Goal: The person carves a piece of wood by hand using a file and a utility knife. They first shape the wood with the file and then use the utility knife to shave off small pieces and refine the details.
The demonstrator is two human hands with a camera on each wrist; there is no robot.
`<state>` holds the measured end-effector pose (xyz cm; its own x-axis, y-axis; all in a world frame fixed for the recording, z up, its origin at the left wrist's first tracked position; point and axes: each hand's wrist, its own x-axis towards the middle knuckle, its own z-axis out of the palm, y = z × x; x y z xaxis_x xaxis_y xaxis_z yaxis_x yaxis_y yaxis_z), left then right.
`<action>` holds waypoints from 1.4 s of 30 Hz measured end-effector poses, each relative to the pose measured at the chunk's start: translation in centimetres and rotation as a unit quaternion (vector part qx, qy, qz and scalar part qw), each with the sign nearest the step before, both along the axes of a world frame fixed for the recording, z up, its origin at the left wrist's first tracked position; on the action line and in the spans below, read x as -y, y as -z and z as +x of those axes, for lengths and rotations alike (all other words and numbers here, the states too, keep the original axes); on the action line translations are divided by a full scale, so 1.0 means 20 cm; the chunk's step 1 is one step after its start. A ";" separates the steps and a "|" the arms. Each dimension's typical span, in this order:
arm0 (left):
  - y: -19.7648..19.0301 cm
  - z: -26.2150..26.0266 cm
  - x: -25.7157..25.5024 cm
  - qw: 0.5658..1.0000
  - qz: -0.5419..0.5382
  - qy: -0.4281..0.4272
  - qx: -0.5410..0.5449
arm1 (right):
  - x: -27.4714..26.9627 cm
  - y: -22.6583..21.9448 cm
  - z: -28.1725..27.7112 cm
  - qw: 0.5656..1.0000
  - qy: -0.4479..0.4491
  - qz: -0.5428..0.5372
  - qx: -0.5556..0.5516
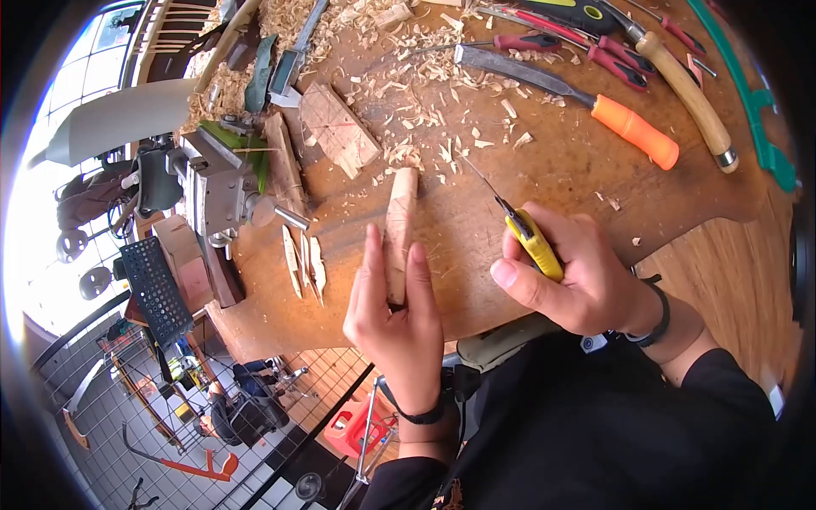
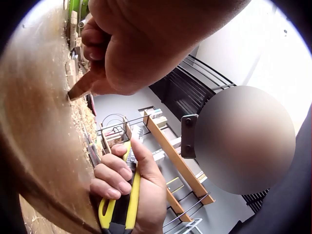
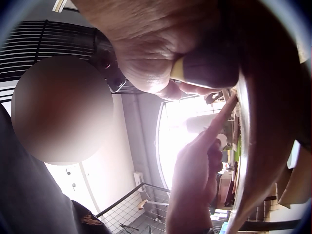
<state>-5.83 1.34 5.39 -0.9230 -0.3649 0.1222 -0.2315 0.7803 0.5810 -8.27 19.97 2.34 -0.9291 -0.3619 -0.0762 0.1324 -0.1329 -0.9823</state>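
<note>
In the head view my left hand (image 1: 393, 319) holds a narrow, whittled wooden stick (image 1: 401, 208) between thumb and fingers. The stick points away from me over the bench, with pencil-like lines on its face. My right hand (image 1: 586, 276) grips a yellow and black utility knife (image 1: 537, 248), its thin blade out and aimed up and left, apart from the wood. The left wrist view shows the yellow knife handle (image 2: 119, 207) wrapped by the right fingers, and the stick's end (image 2: 80, 87) close to the bench top. In the right wrist view, glare washes over the left hand (image 3: 192, 170).
Wood shavings (image 1: 442, 93) litter the workbench (image 1: 510, 187). An orange-handled chisel (image 1: 633, 129), a wooden-handled tool (image 1: 693, 89) and red-handled tools lie at the far right. A marked wooden block (image 1: 340, 127), thin slivers (image 1: 304, 265) and a metal vise (image 1: 217, 191) are at left.
</note>
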 end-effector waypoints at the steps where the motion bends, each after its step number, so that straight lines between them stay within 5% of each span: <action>1: -0.01 0.00 0.00 1.000 0.000 0.002 -0.001 | 0.00 0.00 0.00 1.000 0.002 0.000 -0.001; 4: -0.08 0.03 0.01 0.993 -0.041 0.009 -0.115 | -0.01 0.00 0.00 1.000 -0.006 0.007 -0.003; 7: -0.15 0.07 0.04 0.995 -0.051 0.016 -0.085 | -0.01 0.00 0.00 1.000 0.000 0.006 -0.005; 10: -0.06 -0.02 0.04 0.997 -0.042 0.062 0.004 | -0.01 0.01 0.01 1.000 -0.004 0.003 -0.011; 13: 0.04 -0.12 0.02 0.991 -0.063 0.113 -0.022 | -0.01 0.03 0.01 0.999 0.006 0.010 -0.038; 20: -0.13 0.00 -0.03 0.988 -0.034 0.056 -0.138 | -0.02 0.01 0.00 1.000 0.003 0.000 -0.029; 22: -0.14 -0.04 -0.03 0.984 -0.083 0.157 -0.034 | -0.02 0.02 0.00 1.000 0.000 -0.004 -0.022; 25: -0.02 -0.14 -0.06 0.983 -0.104 0.151 -0.008 | -0.01 0.04 0.01 0.999 0.011 -0.011 -0.042; 31: -0.14 -0.03 -0.06 0.988 -0.053 0.086 -0.115 | -0.02 0.03 0.01 0.999 0.014 -0.028 -0.029; 34: -0.16 -0.03 -0.06 0.977 -0.098 0.187 -0.035 | -0.04 0.02 0.00 1.000 -0.013 -0.007 -0.009; 38: -0.07 -0.10 -0.11 0.981 -0.118 0.150 0.031 | -0.03 0.04 0.00 1.000 -0.007 -0.005 -0.027; 42: -0.11 -0.02 -0.09 0.982 -0.075 0.130 -0.111 | -0.02 0.03 0.02 0.999 0.005 -0.022 -0.028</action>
